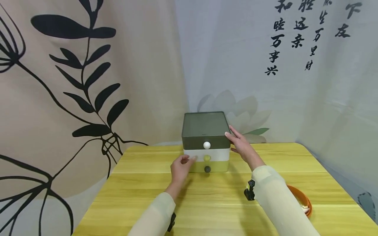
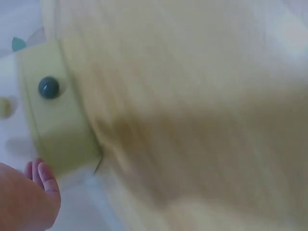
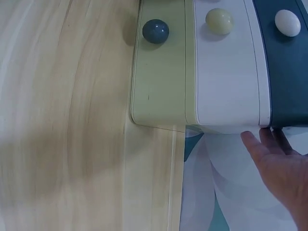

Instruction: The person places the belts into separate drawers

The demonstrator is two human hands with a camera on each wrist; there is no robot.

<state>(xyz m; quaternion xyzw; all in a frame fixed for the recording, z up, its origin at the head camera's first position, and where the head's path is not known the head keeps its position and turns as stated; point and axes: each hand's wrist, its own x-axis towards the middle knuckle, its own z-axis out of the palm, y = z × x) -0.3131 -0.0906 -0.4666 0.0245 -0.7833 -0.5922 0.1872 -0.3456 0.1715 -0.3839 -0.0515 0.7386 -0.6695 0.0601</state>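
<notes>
A small three-tier drawer box stands at the back of the table. Its top drawer [image 1: 193, 143] is dark green with a white knob [image 1: 207, 145]. Below come a white drawer [image 3: 226, 82] with a pale green knob [image 3: 219, 21] and a yellow-green drawer [image 2: 62, 130] with a dark knob [image 2: 48, 87]. My left hand [image 1: 180, 166] is at the box's left front edge, its fingertips by the white and yellow-green drawers. My right hand [image 1: 242, 146] lies along the right side, its outstretched fingers at the dark top drawer. Every drawer front sits flush.
An orange round bowl [image 1: 308, 211] with pale bits in it stands at the right, partly hidden behind my right sleeve. Behind the wooden table [image 1: 147, 183] hangs a printed curtain [image 1: 153, 65] with plant drawings and writing, close to the box's back.
</notes>
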